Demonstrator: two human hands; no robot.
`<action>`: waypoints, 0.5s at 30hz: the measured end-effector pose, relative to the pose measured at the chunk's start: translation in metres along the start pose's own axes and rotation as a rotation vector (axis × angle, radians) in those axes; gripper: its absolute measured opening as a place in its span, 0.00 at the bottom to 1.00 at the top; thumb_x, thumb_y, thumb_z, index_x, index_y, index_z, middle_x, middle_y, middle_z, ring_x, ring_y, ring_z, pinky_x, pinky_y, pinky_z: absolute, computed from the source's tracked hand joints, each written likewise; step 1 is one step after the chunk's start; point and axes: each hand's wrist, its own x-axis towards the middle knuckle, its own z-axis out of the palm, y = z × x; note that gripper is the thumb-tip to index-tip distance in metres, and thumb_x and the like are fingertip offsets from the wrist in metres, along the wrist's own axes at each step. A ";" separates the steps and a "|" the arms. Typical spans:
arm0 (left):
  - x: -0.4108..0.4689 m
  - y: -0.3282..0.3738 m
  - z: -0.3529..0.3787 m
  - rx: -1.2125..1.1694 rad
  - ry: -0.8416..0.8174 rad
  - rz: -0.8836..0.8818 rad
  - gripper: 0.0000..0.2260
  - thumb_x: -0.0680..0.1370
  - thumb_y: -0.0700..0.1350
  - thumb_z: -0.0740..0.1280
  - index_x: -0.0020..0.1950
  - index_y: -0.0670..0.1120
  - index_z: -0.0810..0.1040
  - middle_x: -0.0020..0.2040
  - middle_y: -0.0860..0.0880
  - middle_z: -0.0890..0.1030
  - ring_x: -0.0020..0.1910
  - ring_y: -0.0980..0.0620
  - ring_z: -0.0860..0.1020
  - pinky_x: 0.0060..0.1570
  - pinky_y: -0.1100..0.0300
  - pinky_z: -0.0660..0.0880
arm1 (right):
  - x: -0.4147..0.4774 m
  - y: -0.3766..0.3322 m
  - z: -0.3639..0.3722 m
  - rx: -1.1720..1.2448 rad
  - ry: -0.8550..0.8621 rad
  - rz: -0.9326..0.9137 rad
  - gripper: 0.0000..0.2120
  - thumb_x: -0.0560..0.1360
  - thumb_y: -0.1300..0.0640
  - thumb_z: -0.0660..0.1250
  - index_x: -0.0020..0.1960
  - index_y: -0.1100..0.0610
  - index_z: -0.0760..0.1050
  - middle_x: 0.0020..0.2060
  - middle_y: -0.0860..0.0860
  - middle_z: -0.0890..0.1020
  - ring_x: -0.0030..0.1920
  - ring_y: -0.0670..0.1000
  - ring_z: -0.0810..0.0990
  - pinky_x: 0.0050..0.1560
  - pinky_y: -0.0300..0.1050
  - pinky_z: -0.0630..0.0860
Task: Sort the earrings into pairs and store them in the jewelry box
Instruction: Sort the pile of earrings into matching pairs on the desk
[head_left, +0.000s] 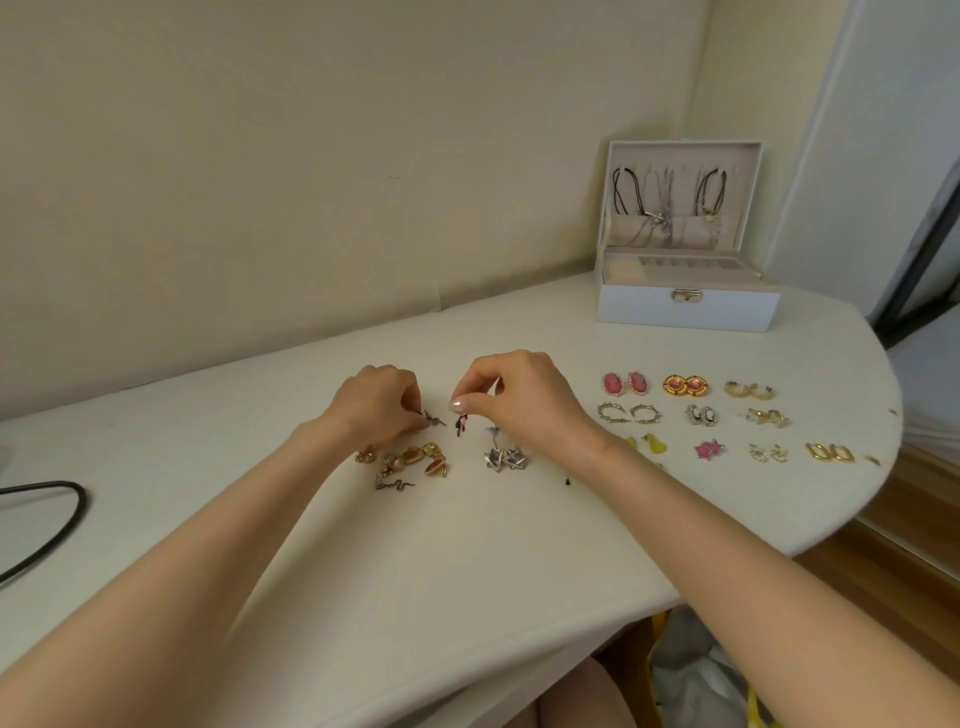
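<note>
My left hand (376, 402) pinches a small dark grey earring (434, 418) just above the table. My right hand (519, 397) pinches a dark red-black drop earring (461, 423) that hangs from its fingertips. Below the left hand lies an unsorted heap of gold earrings (413, 460) with a grey snake-shaped one (395, 485). Silver star earrings (505, 458) lie under my right wrist. To the right, sorted pairs lie in rows: pink ovals (625, 383), gold-and-pink rounds (684, 385), gold hoops (749, 389). The white jewelry box (685, 306) stands open at the back right.
Necklaces hang inside the box lid (683, 192). A black cable (49, 525) loops at the table's left. The cream table (415, 561) curves off at its right edge, with wooden floor (893, 561) beyond. A tiny dark piece (567, 481) lies near my right forearm.
</note>
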 end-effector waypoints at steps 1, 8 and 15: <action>-0.001 0.001 -0.001 -0.010 0.016 0.009 0.06 0.73 0.48 0.69 0.43 0.49 0.73 0.46 0.50 0.79 0.44 0.50 0.74 0.40 0.59 0.67 | -0.001 0.001 -0.001 0.019 0.012 0.004 0.02 0.70 0.54 0.72 0.41 0.51 0.82 0.37 0.44 0.82 0.32 0.40 0.71 0.43 0.43 0.72; -0.019 0.017 -0.021 -0.231 0.130 0.182 0.05 0.73 0.41 0.70 0.42 0.46 0.74 0.38 0.54 0.78 0.32 0.57 0.74 0.33 0.62 0.69 | -0.008 0.007 -0.009 0.055 0.039 0.022 0.02 0.70 0.55 0.72 0.39 0.50 0.82 0.36 0.45 0.83 0.34 0.43 0.76 0.47 0.49 0.77; -0.035 0.030 -0.025 -0.233 0.014 0.291 0.05 0.73 0.38 0.70 0.45 0.47 0.82 0.41 0.54 0.75 0.38 0.61 0.77 0.38 0.75 0.69 | -0.019 0.015 -0.016 0.064 0.046 0.047 0.03 0.69 0.56 0.72 0.37 0.50 0.82 0.32 0.43 0.81 0.36 0.42 0.78 0.47 0.50 0.78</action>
